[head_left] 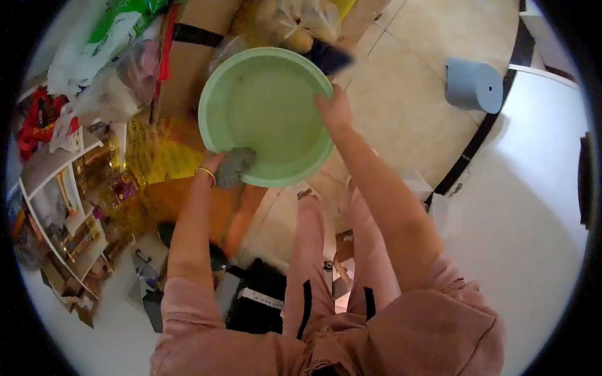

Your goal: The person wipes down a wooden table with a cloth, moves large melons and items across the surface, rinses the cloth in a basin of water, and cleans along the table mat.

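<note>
A round light-green plastic basin (273,113) is held up in front of me, its inside facing the camera. My right hand (337,111) grips its right rim, fingers over the edge. At the lower left rim is my left hand (214,164), with a yellow bangle on the wrist. Between that hand and the basin is a crumpled, fuzzy grey rag (237,165), pressed against the rim. The left fingers are mostly hidden behind the rag and basin. Whether the basin holds water I cannot tell.
Left stands a white shelf (61,164) with packets and bottles. Behind the basin are a cardboard box (195,69) and a clear bag of round items (298,25). A blue-grey stool (471,86) stands on the tiles at right. A black box (258,294) lies beside my legs.
</note>
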`<control>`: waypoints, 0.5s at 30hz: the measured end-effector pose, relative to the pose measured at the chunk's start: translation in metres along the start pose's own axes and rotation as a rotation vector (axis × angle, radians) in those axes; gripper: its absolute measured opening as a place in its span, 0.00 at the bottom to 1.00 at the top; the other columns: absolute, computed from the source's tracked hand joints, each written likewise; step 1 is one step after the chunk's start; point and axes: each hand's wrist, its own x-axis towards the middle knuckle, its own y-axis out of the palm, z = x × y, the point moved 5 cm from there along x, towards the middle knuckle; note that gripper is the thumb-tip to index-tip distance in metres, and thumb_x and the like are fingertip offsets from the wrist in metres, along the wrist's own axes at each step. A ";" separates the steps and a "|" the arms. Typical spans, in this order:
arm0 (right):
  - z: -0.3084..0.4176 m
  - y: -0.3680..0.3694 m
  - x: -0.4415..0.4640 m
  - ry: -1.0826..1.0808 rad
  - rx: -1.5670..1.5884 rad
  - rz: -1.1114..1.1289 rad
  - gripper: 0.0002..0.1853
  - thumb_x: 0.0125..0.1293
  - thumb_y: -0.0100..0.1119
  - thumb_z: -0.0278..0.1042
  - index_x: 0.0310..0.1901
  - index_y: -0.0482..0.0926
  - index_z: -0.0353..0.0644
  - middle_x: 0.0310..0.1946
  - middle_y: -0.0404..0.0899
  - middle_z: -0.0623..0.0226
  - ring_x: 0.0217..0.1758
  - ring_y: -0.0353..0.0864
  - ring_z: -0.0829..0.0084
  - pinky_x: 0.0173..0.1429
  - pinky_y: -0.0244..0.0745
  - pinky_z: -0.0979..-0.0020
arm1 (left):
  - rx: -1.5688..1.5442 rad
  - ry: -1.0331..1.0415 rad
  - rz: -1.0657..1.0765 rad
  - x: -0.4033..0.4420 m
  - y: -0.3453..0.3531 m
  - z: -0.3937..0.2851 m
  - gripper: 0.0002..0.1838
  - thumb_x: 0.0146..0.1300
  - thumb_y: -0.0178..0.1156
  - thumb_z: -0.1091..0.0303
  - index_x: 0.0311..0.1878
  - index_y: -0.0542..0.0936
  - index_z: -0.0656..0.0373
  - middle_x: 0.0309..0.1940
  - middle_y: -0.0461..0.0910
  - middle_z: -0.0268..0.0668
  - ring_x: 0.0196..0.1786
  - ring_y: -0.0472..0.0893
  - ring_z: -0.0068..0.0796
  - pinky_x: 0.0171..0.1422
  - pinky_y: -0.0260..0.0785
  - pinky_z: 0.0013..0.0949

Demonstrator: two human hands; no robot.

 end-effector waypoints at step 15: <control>-0.092 -0.125 -0.018 0.184 0.567 -0.157 0.21 0.61 0.58 0.45 0.41 0.76 0.30 0.34 0.77 0.63 0.38 0.73 0.75 0.44 0.69 0.72 | 0.090 0.051 -0.036 -0.130 0.118 -0.051 0.31 0.47 0.61 0.73 0.57 0.64 0.65 0.48 0.73 0.43 0.50 0.75 0.35 0.53 0.68 0.33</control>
